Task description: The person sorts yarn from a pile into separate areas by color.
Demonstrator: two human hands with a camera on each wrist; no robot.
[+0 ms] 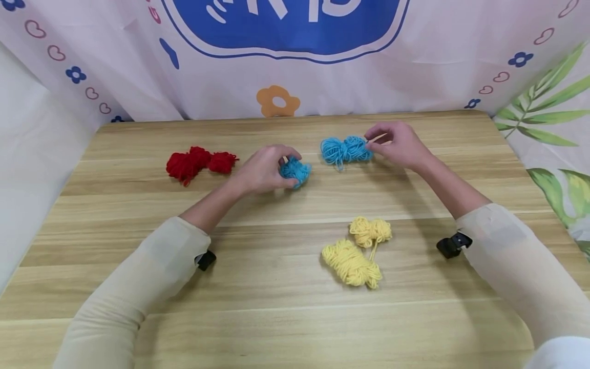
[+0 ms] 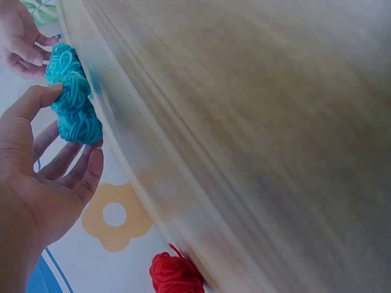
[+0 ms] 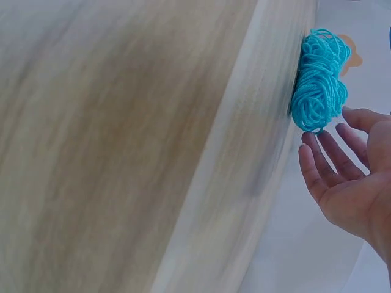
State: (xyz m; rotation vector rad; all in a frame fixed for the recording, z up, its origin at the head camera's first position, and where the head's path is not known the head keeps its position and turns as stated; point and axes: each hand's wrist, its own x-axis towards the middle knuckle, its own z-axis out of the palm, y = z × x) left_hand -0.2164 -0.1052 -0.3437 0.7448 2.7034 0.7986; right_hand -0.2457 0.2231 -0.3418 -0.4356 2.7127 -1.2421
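My left hand (image 1: 266, 170) holds a small blue yarn bundle (image 1: 296, 172) near the middle of the table, thumb on the near side and fingers on the far side. In the left wrist view the thumb touches the blue yarn, and the two blue bundles overlap in line. To the right lies a larger blue yarn bundle (image 1: 345, 150), tied in at its middle. My right hand (image 1: 397, 145) is at that bundle's right end, fingers loosely bent. In the right wrist view its fingertips (image 3: 310, 139) are beside the larger blue yarn bundle (image 3: 320, 82); whether they touch it is hard to tell.
Red yarn bundles (image 1: 195, 163) lie on the wooden table (image 1: 258, 307) left of the left hand. Two yellow yarn bundles (image 1: 352, 262), joined by a strand, lie nearer the front. A printed cloth (image 1: 221, 87) hangs behind the table's back edge.
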